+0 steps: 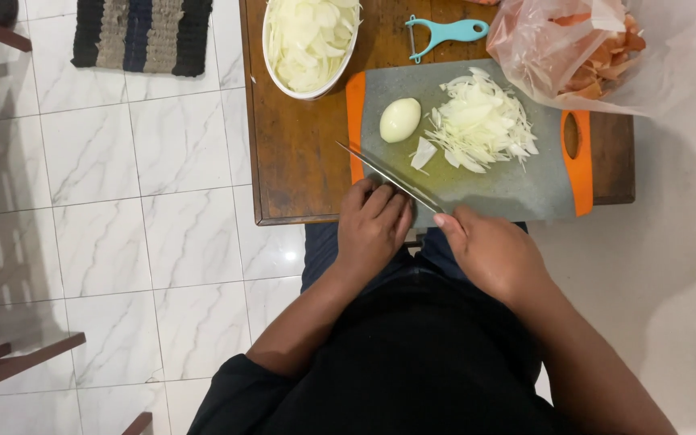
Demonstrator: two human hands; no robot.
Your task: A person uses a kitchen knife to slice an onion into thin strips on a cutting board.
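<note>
two hands [372, 225], one knife [388, 173], one peeled onion [399, 119]

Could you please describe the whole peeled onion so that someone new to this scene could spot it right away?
Start at the grey cutting board with orange ends on the wooden table. Near its left end lies the peeled onion, left of the heap of sliced onion. It is the only smooth, whole, egg-shaped piece there.

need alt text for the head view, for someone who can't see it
Seen from above, a person's right hand holds a knife over a grey cutting board, left hand beside the blade. On the board: a peeled onion and onion slices.
</note>
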